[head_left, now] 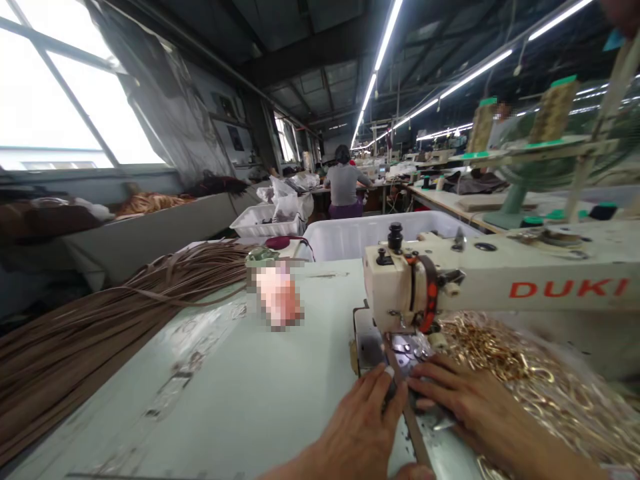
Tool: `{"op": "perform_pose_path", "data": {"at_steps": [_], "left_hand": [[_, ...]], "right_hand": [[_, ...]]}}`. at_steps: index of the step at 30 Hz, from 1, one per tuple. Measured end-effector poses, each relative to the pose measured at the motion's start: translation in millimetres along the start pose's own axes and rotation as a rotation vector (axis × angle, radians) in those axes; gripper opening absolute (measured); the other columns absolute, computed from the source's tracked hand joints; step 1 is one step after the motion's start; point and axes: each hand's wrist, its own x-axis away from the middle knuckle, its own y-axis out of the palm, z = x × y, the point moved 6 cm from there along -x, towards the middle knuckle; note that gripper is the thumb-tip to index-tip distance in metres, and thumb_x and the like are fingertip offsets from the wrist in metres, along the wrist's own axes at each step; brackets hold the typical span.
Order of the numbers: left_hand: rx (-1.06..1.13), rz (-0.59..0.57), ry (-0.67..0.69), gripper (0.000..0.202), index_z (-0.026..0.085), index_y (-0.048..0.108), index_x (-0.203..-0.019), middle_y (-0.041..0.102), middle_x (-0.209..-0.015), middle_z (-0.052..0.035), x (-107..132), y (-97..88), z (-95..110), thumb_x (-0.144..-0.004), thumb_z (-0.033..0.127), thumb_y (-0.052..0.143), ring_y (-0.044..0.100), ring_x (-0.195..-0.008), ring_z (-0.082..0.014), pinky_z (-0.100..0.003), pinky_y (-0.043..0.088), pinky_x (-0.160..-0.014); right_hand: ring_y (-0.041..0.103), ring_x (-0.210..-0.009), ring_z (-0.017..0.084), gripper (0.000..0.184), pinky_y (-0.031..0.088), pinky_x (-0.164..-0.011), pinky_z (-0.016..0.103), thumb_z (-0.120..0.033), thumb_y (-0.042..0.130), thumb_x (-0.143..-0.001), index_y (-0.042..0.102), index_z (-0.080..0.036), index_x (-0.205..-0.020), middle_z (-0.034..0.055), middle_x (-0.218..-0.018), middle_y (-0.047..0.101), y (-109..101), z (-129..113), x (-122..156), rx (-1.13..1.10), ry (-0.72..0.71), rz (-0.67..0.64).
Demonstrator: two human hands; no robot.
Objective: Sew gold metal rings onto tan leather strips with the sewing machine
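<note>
Left hand (361, 415) and right hand (469, 395) flank a brown strip (417, 433), fingers loosely extended, any grip hidden

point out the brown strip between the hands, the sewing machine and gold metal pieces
Brown strip (415, 428), head view: its near stretch
Sewing machine (475, 287), head view: side of its arm
Gold metal pieces (493, 351), head view: middle of the pile

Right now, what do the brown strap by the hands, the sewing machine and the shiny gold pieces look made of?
Brown strap: maybe leather or imitation leather; it looks flat and matte, though its grain is too small to see.
Sewing machine: probably painted metal; its hard cream body has a soft sheen.
Gold pieces: likely polished metal or a metallic coating, because they gleam brightly.
</note>
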Motion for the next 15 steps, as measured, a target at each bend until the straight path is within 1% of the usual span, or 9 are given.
{"op": "perform_pose_path", "data": {"at_steps": [3, 5, 7, 9, 11, 12, 13, 15], "left_hand": [[0.007, 0.012, 0.004, 0.087, 0.009, 0.030, -0.144, 0.038, -0.141, -0.0241, -0.5, 5.5, -3.2, -0.085, 0.073, 0.040, 0.035, -0.132, -0.0370, -0.045, 0.034, -0.107], [-0.014, 0.045, 0.017, 0.085, 0.009, 0.033, -0.142, 0.041, -0.139, -0.0232, -1.2, 7.1, -4.0, -0.085, 0.072, 0.042, 0.038, -0.130, -0.0362, -0.044, 0.034, -0.107], [-0.046, 0.088, 0.021, 0.074, 0.010, 0.035, -0.140, 0.045, -0.136, -0.0208, -1.7, 7.2, -4.2, -0.089, 0.063, 0.044, 0.042, -0.128, -0.0337, -0.041, 0.036, -0.107], [-0.083, 0.124, 0.030, 0.058, 0.011, 0.038, -0.138, 0.047, -0.133, -0.0189, -1.8, 6.7, -3.4, -0.094, 0.049, 0.045, 0.045, -0.126, -0.0313, -0.039, 0.038, -0.105], [-0.105, 0.146, 0.040, 0.049, 0.012, 0.038, -0.137, 0.049, -0.132, -0.0176, -1.8, 6.4, -2.5, -0.096, 0.039, 0.045, 0.046, -0.125, -0.0296, -0.037, 0.040, -0.104], [-0.101, 0.154, 0.045, 0.049, 0.012, 0.038, -0.137, 0.049, -0.132, -0.0173, -1.8, 6.3, -2.4, -0.096, 0.038, 0.045, 0.046, -0.125, -0.0293, -0.037, 0.040, -0.104], [-0.087, 0.161, 0.052, 0.052, 0.012, 0.038, -0.137, 0.049, -0.132, -0.0171, -1.8, 5.9, -2.4, -0.095, 0.042, 0.046, 0.046, -0.125, -0.0292, -0.037, 0.039, -0.105], [-0.042, 0.164, 0.059, 0.063, 0.012, 0.037, -0.137, 0.047, -0.133, -0.0165, -1.6, 5.3, -3.5, -0.092, 0.054, 0.049, 0.044, -0.126, -0.0290, -0.037, 0.036, -0.107]], "right_hand": [[0.059, -0.110, 0.030, 0.073, 0.059, -0.072, 0.045, -0.001, 0.041, -0.058, 0.057, -0.028, -0.124, 0.0008, -0.124, 0.062, 8.6, 3.1, 4.2, 0.030, -0.041, 0.060], [0.060, -0.109, 0.029, 0.072, 0.059, -0.072, 0.045, -0.001, 0.041, -0.059, 0.058, -0.028, -0.123, 0.0005, -0.122, 0.063, 10.8, 4.1, 5.8, 0.030, -0.050, 0.076], [0.060, -0.108, 0.029, 0.070, 0.060, -0.071, 0.044, -0.002, 0.041, -0.061, 0.058, -0.028, -0.123, 0.0009, -0.121, 0.064, 11.3, 4.5, 6.8, 0.031, -0.047, 0.079], [0.060, -0.109, 0.029, 0.071, 0.060, -0.070, 0.043, -0.002, 0.042, -0.059, 0.057, -0.028, -0.124, 0.0011, -0.122, 0.063, 11.6, 5.0, 7.1, 0.042, -0.037, 0.070], [0.061, -0.108, 0.030, 0.073, 0.060, -0.069, 0.043, -0.002, 0.042, -0.057, 0.057, -0.027, -0.124, 0.0012, -0.122, 0.063, 12.0, 4.4, 7.0, 0.061, -0.048, 0.060], [0.061, -0.108, 0.030, 0.073, 0.060, -0.069, 0.043, -0.002, 0.041, -0.058, 0.057, -0.027, -0.124, 0.0013, -0.122, 0.063, 12.1, 4.2, 6.9, 0.072, -0.055, 0.058], [0.062, -0.107, 0.030, 0.072, 0.060, -0.070, 0.044, -0.001, 0.041, -0.058, 0.057, -0.026, -0.124, 0.0012, -0.122, 0.063, 12.1, 4.0, 6.7, 0.080, -0.063, 0.062], [0.062, -0.106, 0.030, 0.070, 0.060, -0.071, 0.046, -0.001, 0.040, -0.061, 0.057, -0.026, -0.124, 0.0007, -0.122, 0.063, 12.6, 3.7, 6.4, 0.089, -0.078, 0.069]]}}
